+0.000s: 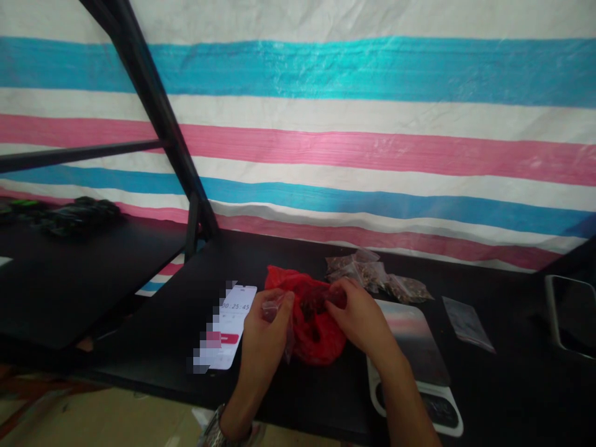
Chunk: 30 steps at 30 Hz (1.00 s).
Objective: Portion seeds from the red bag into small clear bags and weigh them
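Note:
A red plastic bag (321, 347) lies on the black table between my hands, its mouth open and dark small bits showing inside. My left hand (265, 326) is closed on a small clear plastic bag (270, 309), beside the red bag's left edge. At the right side of the mouth, my right hand (361, 313) has its thumb and fingers bent together over the dark bits. What sits between those fingertips is too small and blurred to make out. Just right of the red bag, a kitchen scale (419, 347) is partly covered by my right forearm.
Behind the scale lie several filled clear zip bags (407, 288). A flat zip bag (467, 323) lies to its right, and a phone (575, 316) at the far right. Another phone (236, 326) showing a timer is left of my left hand. Striped sheeting (372, 155) hangs behind the table.

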Available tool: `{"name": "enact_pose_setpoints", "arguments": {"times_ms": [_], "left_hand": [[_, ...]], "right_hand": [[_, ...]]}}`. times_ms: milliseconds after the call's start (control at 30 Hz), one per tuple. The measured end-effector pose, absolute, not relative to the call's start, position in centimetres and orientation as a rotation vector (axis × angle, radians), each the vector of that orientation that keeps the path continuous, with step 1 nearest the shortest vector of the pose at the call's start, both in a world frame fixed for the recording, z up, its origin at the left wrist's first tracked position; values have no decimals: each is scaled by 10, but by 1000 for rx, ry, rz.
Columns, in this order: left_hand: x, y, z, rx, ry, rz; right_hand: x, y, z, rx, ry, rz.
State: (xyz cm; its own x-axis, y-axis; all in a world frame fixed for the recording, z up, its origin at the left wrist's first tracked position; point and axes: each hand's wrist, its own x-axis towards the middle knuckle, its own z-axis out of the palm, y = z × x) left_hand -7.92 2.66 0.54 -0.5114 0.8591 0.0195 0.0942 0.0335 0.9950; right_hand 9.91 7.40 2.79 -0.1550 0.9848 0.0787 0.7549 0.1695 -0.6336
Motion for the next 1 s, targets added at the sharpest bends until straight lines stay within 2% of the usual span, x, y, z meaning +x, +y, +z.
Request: {"name": "enact_pose_setpoints", "arguments": {"times_ms": [100,267,400,633,867,1000], "left_hand": [[-79,26,4,1009,1685,1491],[-69,28,2,928,1520,1451],[-62,30,3,657,1275,1566],[-67,34,6,561,1243,1747],[-78,22,10,842,1520,1468],[-76,12,15,811,1495,1347]], "right_hand": [[94,72,31,-1706,-2059,551],[87,69,30,-1686,-2094,627],[86,67,32,-1663,-2100,651],[93,65,33,-1545,-2010,853],[100,69,28,-1698,-2039,613],[99,68,28,-1674,-2059,617]]}}
